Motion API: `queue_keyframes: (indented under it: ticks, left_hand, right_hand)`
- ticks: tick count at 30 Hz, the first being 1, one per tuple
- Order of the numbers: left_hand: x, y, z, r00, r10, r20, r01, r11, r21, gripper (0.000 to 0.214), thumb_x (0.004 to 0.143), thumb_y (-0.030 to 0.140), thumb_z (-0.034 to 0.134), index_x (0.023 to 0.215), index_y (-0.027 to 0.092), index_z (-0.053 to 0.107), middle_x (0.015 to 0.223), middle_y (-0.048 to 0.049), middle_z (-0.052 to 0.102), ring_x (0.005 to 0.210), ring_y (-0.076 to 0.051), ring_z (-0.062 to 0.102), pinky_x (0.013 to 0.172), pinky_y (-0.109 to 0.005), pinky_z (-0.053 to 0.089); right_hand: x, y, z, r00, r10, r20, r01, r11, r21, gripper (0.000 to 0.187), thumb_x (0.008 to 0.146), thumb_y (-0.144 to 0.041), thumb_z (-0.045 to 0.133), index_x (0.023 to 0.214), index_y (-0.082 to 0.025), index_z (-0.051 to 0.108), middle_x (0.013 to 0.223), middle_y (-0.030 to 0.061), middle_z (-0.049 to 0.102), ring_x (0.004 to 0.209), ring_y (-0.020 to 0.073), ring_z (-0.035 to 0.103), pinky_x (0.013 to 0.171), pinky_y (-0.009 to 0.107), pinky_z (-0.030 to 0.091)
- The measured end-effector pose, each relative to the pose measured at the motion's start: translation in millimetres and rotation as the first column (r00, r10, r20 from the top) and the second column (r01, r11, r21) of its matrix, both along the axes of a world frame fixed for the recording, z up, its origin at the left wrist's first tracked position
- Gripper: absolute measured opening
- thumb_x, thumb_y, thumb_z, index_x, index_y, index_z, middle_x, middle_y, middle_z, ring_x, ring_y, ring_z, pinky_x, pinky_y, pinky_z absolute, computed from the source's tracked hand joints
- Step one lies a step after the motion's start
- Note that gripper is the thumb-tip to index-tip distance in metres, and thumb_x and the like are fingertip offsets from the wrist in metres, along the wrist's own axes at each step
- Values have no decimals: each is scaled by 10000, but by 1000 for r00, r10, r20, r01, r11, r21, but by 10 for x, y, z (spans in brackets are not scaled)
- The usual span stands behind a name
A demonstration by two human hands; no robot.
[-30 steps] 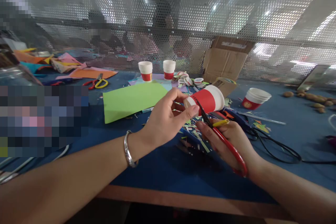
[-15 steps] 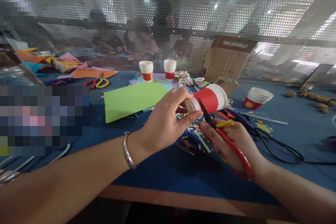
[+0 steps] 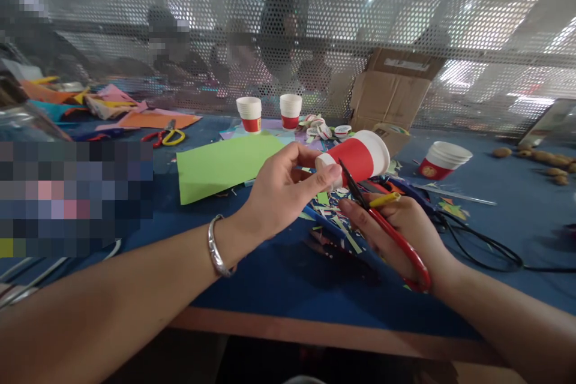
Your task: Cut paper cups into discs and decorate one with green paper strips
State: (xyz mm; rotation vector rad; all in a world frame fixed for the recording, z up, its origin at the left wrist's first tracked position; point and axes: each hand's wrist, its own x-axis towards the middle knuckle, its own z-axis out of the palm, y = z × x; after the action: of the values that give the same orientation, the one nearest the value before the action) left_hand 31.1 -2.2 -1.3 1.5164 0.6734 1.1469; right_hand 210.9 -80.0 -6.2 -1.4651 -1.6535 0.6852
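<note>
Tilted on its side, a red and white paper cup (image 3: 355, 159) is gripped near its base by my left hand (image 3: 288, 189), thumb in front and fingers behind. My right hand (image 3: 396, 234) is wrapped round scissors (image 3: 398, 243) with red and yellow handles. Their dark blades point up and left, with the tips by the cup's red side; I cannot tell whether they touch it. Below the cup lie many thin paper scraps (image 3: 342, 225). A light green paper sheet (image 3: 225, 165) lies left of my left hand.
Stacked paper cups (image 3: 250, 115) and a second stack (image 3: 291, 112) stand at the back; more cups (image 3: 443, 161) are at right. Beyond are a cardboard box (image 3: 389, 96) and a perforated screen. Other scissors (image 3: 168, 134), coloured paper (image 3: 153, 119), a black cable (image 3: 486, 243) and brown lumps (image 3: 546, 159) lie around.
My left thumb has shifted up onto the cup's lower side, and the cup has turned slightly in my fingers. The scissors stay beside it. The whole view has shifted a little.
</note>
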Motion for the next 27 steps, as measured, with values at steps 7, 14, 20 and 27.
queue_keyframes:
  ticks: [7,14,20,27]
  left_hand:
    - [-16,-66,-5,995,27,-96,-13,990,140,357,807,416,803,993,198,589,920,-38,704,811,-168,676,717,-270,554]
    - [-23,-105,-13,985,70,-155,-35,975,218,328,839,409,774,1018,218,576,952,-42,713,827,-178,684,738,-281,556]
    - [-20,-99,-27,980,114,-165,-62,954,292,316,864,417,749,1019,205,574,1021,-58,709,865,-177,694,761,-271,571]
    - [-47,-50,-68,954,207,-215,-76,865,496,294,872,398,744,1036,202,598,984,-62,689,916,-200,676,841,-333,598]
  right_hand:
    - [18,11,-9,1000,18,-9,-18,999,-37,564,839,-650,681,541,-212,488,454,-22,495,400,103,426,384,255,315]
    - [22,-19,-3,999,13,-52,-17,997,-81,511,844,-637,685,600,-202,571,413,-40,478,359,101,399,367,262,292]
    - [16,-9,-27,999,15,-43,-17,999,-51,578,858,-624,675,506,-215,467,382,-45,429,357,91,369,370,260,272]
    - [41,-7,-45,1000,17,-3,-17,1000,-21,541,873,-573,686,515,-204,519,369,-59,403,341,82,356,358,244,273]
